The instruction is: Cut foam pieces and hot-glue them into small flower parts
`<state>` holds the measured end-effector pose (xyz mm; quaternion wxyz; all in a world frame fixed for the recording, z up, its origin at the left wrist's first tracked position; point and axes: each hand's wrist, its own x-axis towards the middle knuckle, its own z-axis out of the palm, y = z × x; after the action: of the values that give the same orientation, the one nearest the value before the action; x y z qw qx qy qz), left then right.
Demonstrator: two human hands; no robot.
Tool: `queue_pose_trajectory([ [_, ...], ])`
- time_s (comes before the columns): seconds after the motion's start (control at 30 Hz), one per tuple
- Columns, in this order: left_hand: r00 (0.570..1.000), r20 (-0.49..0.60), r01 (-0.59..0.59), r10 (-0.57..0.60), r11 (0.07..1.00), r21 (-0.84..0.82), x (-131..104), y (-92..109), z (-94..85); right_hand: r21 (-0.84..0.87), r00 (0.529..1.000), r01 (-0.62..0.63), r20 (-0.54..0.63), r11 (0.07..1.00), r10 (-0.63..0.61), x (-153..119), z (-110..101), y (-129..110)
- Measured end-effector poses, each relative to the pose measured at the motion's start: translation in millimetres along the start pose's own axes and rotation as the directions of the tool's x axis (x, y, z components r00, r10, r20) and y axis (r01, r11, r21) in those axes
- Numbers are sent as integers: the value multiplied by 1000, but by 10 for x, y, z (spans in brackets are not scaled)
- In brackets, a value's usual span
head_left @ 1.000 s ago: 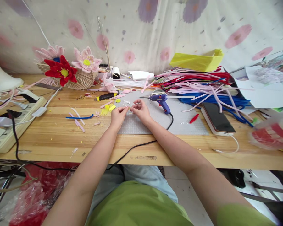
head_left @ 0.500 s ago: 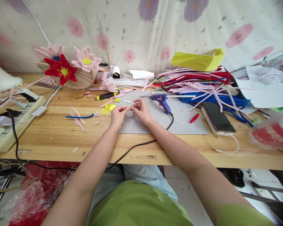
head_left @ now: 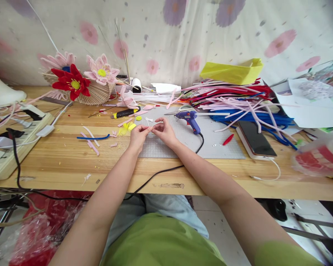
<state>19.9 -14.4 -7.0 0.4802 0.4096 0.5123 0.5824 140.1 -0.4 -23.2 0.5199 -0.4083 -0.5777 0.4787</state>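
Observation:
My left hand (head_left: 139, 137) and my right hand (head_left: 164, 132) meet fingertip to fingertip above the left part of the grey cutting mat (head_left: 216, 142). Both are pinched on a thin white strand (head_left: 148, 122), whose end sticks up between them. Just beyond lie small white pieces (head_left: 150, 119) and a yellow disc (head_left: 138, 118). Yellow scraps (head_left: 124, 129) are beside my left hand. To the right of my right hand, a blue glue gun (head_left: 189, 119) rests on the mat.
Pipe cleaners (head_left: 233, 96) are heaped at the back right, near a phone (head_left: 255, 138). Fluffy flowers (head_left: 74, 84) stand back left, beyond a power strip (head_left: 22, 146). A black cable (head_left: 161, 171) crosses the table's front. A plastic cup (head_left: 319, 157) sits far right.
The thin white strand now shows upright between my fingertips. My fingers have shifted slightly and closed nearer together. The glue gun and the other things lie as before.

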Motion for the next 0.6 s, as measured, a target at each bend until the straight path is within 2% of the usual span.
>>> queue_pose_trajectory([
  [0.33, 997, 61, 53, -51, 998, -27, 39, -39, -33, 84, 997, -73, -33, 994, 76, 32, -34, 0],
  [0.6, 999, -19, 29, -28, 999, 38, 40, -55, -20, 29, 997, -74, -27, 997, 74, 19, -29, -10],
])
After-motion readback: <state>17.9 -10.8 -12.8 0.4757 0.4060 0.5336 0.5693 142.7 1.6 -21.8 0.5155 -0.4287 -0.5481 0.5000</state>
